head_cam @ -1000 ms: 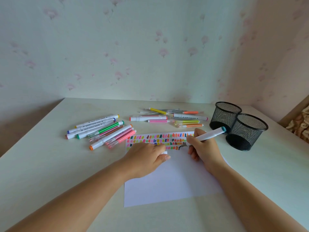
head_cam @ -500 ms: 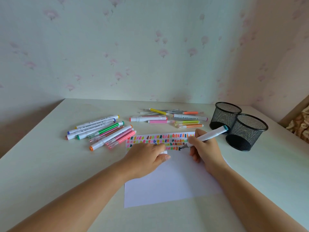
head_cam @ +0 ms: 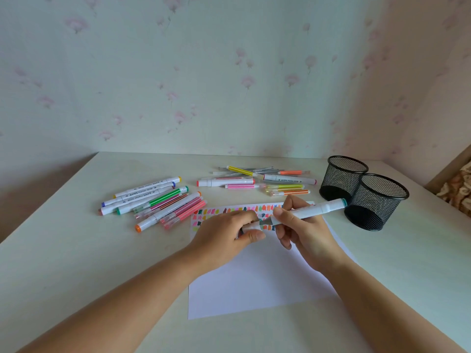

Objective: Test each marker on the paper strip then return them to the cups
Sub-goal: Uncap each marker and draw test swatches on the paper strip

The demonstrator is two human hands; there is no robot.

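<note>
Gripping white marker (head_cam: pixel 309 211) in right hand (head_cam: pixel 303 229) fingers, left hand (head_cam: pixel 224 236) fingers pinching its cap (head_cam: pixel 252 227).

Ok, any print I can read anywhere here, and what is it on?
"APPI Marker": roughly, on the white marker by the cups; blurred.
Same arrowed print, upside down, on the white markers at left: too blurred to confirm.
Marker in the right hand: no print visible.
Paper, mesh cups: none.

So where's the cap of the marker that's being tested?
The cap is pinched in the left hand, over the paper, just left of the uncapped tip of the marker held by the right hand.
</note>
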